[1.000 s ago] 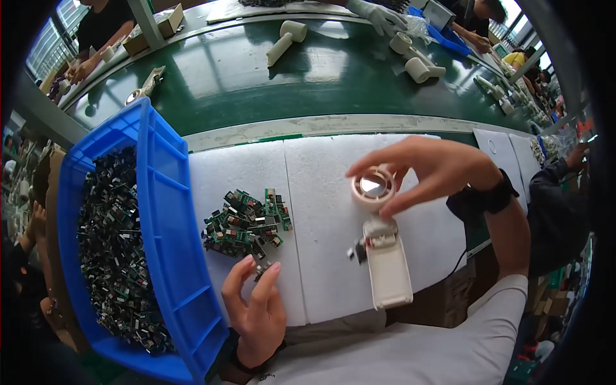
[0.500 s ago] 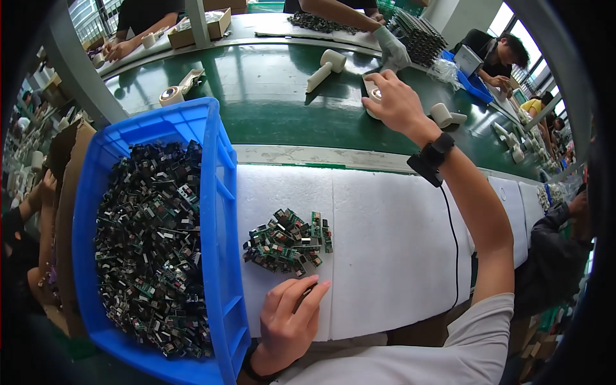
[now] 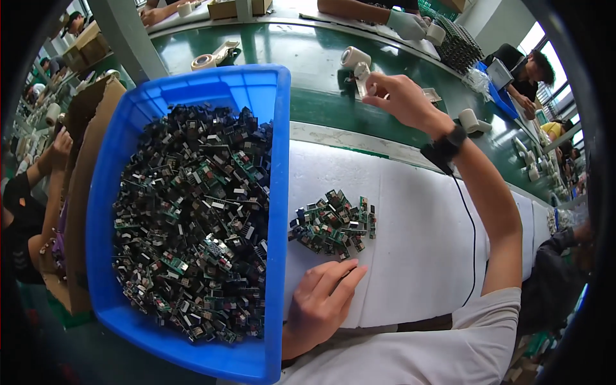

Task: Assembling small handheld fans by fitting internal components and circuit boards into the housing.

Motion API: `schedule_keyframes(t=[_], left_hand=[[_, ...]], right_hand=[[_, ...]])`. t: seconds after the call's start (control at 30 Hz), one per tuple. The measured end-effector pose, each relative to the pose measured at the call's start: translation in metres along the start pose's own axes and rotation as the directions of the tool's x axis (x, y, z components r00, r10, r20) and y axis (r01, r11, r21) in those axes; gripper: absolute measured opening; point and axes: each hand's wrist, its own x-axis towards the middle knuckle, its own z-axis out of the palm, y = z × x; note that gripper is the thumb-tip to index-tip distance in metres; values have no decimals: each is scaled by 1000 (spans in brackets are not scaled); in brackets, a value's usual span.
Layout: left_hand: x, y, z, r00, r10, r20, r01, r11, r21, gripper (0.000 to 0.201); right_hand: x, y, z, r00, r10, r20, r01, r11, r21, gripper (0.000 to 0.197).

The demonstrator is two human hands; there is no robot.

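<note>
My left hand [image 3: 324,298] rests on the white foam sheet [image 3: 423,256], just in front of a small pile of circuit boards [image 3: 335,223]. Its fingers are curled together around a small dark piece [image 3: 350,273], mostly hidden. Over the green conveyor belt [image 3: 314,106] my right hand [image 3: 407,102] reaches out, a black band on its wrist. Its thumb and fingers close on a white plastic piece [image 3: 361,76], beside a white handheld device's round head [image 3: 355,58]. How the piece and head are joined is unclear. Part of another white shell [image 3: 431,95] shows behind this hand.
A blue crate [image 3: 277,192] heaped with circuit boards [image 3: 192,224] stands at my left, beside a cardboard box [image 3: 77,244]. More white devices [image 3: 471,120] lie along the belt. Across it, a gloved hand [image 3: 407,25] is near stacked metal parts [image 3: 461,48]. A cable [image 3: 471,224] crosses the foam.
The view has turned left, shifting the crate and pile rightward. My right hand has left one white device on the belt and moved to the one left of it. The left hand keeps its place.
</note>
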Motion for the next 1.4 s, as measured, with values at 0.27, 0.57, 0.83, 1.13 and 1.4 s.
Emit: schedule_keyframes(t=[0.27, 0.57, 0.83, 1.13, 1.4], left_hand=[[2, -8, -5, 998, 30, 60, -28, 999, -23, 34], [5, 3, 4, 990, 109, 88, -120, 984, 132, 33], [-3, 9, 7, 997, 62, 42, -68, 983, 168, 29], [0, 5, 3, 997, 73, -13, -71, 987, 147, 28], [-1, -1, 1, 995, 99, 12, -99, 990, 98, 29]], right_hand=[[-154, -102, -58, 1000, -25, -14, 28, 961, 274, 24], [-189, -83, -49, 991, 42, -130, -1, 954, 299, 22], [-22, -16, 19, 964, 78, -253, 1, 955, 297, 44], [-34, 90, -29, 902, 360, -240, -427, 830, -359, 72], [-116, 119, -59, 762, 647, -6, -577, 675, -459, 71]])
